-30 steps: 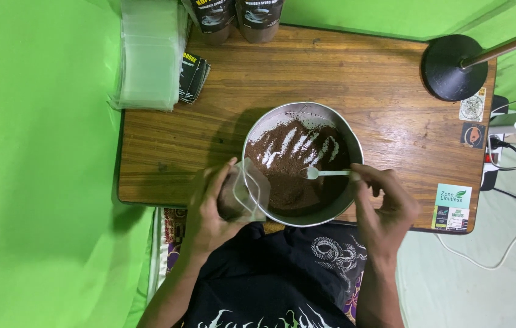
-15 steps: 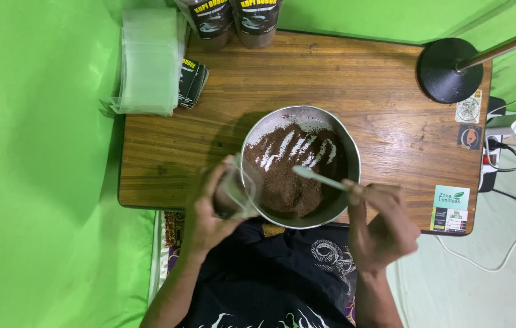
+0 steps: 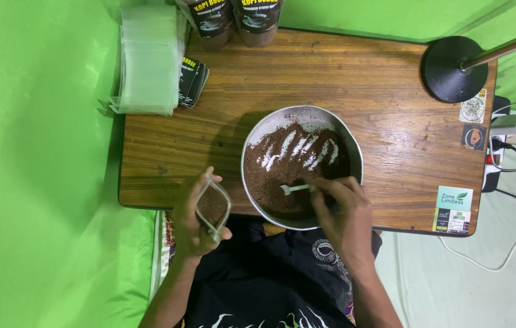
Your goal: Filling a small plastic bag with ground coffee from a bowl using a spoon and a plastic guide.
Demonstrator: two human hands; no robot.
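1. A small clear pouch (image 3: 212,206) is gripped in the left hand (image 3: 192,222), just left of the metal bowl (image 3: 257,135); its open mouth faces up.
2. A white spoon (image 3: 293,189) is pinched in the right hand (image 3: 343,209).
3. The spoon lies roughly level over the bowl's brown powder (image 3: 282,173), scoop pointing left.

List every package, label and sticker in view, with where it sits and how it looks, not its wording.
Two filled pouches: table's far edge, dark labels with yellow print.
Label cards: small black stack beside them.
Clear bag stack: far left corner.
Open clear pouch: in left hand, brown powder inside.
Stickers: right edge, teal, black, white.
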